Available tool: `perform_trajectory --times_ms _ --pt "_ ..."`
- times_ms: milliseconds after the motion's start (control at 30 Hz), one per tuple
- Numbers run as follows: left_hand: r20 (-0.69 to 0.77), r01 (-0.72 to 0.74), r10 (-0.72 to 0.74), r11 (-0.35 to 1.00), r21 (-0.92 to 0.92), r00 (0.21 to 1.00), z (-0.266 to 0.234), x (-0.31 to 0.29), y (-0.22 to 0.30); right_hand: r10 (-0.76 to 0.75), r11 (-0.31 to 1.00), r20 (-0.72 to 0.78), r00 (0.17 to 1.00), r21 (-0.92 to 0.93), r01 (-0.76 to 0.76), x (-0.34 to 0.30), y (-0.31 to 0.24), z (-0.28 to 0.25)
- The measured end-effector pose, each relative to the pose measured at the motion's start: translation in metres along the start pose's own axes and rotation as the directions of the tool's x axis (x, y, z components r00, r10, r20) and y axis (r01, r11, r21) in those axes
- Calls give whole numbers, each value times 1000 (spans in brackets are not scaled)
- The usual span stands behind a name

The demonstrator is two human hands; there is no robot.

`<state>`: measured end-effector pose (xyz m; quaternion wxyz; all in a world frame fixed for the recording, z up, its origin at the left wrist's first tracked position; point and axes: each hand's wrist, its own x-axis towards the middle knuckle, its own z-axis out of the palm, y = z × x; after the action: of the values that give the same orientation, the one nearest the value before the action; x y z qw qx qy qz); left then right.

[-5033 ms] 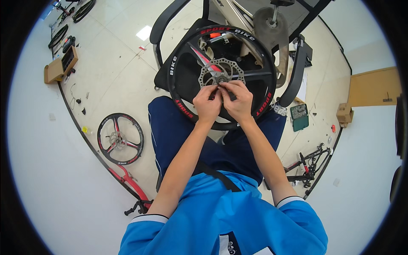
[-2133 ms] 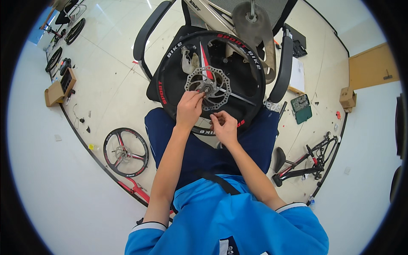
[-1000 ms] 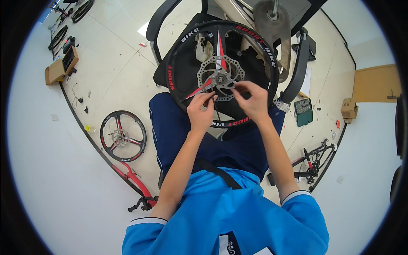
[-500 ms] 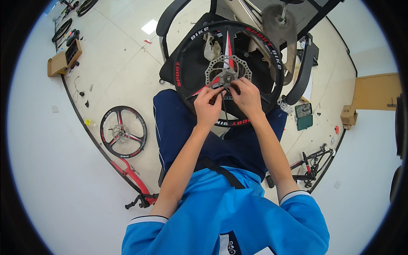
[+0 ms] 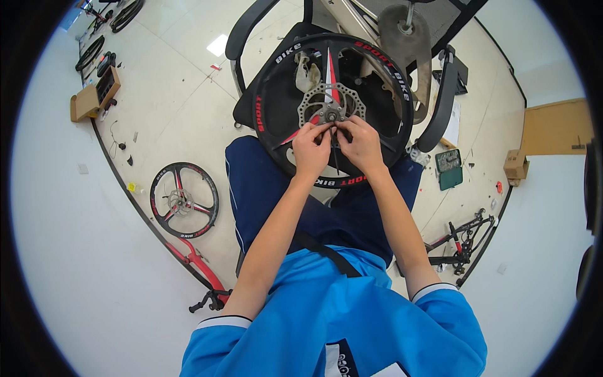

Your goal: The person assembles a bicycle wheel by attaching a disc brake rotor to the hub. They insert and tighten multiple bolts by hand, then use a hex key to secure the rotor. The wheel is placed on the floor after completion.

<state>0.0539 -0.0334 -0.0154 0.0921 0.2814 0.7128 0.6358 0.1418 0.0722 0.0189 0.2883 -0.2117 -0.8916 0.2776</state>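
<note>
A black three-spoke bicycle wheel [image 5: 402,72] with red and white markings lies tilted over a black chair seat [image 5: 249,108] and my knees. On its centre sits a silver perforated disc brake rotor [image 5: 309,100] around the hub [image 5: 331,115]. Just below the hub, my left hand [image 5: 312,151] and my right hand [image 5: 362,146] meet, fingers pinched together. A thin dark rod [image 5: 336,162] hangs down from between their fingertips. My fingers hide its upper end.
Another three-spoke wheel [image 5: 215,200] leans at the left wall beside a red frame part [image 5: 204,266]. A black bicycle frame [image 5: 461,242] lies at the lower right. To the right is an open green case [image 5: 450,179]. The chair armrest [image 5: 440,116] rises beside the wheel.
My fingers have drawn closer together below the hub, and the left hand has curled in more. The whole view has shifted slightly; the wheel rests in about the same place.
</note>
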Motion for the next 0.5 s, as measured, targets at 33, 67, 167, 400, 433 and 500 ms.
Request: perform_trajectory --times_ms 33,67,167,400,433,500 --pt "6 -1 1 1000 4 1000 0 0 0 14 1000 6 1000 5 -14 0 0 0" --pt "5 6 -6 1000 3 1000 0 0 1 28 1000 13 1000 9 -28 0 0 0" --pt "6 21 -21 1000 1 1000 0 -1 2 52 998 17 999 20 -52 0 -1 0" --pt "28 37 -36 999 -30 999 3 1 0 19 999 2 1000 47 -19 1 5 1" --pt "28 38 -37 999 -36 999 3 1 0 21 999 4 1000 45 -21 0 5 0" --pt "24 39 -38 999 -36 999 3 1 0 23 999 10 1000 41 -23 1 4 -1"
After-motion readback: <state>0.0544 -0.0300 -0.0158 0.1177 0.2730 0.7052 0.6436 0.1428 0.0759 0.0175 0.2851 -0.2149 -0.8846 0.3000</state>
